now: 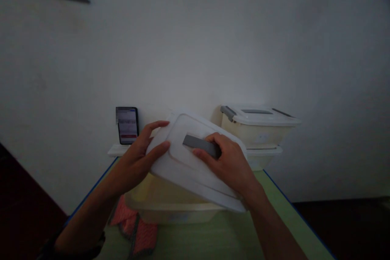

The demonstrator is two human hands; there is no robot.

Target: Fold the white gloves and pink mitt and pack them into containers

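A white plastic lid (183,166) is tilted above a cream storage box (179,213), its right end lower than its left. My left hand (143,154) grips the lid's left end, thumb lying on top. Fingers and thumb of my right hand (225,162) are closed around the grey handle (198,143) in the middle of the lid. Part of the box's opening shows below the lid; the rest is hidden behind it.
A red cloth (144,235) with grey edging lies beside the box on the green table (207,239). At the back left a phone (128,126) leans upright on a white stand. Two lidded boxes (258,130) are stacked at the back right, near the wall.
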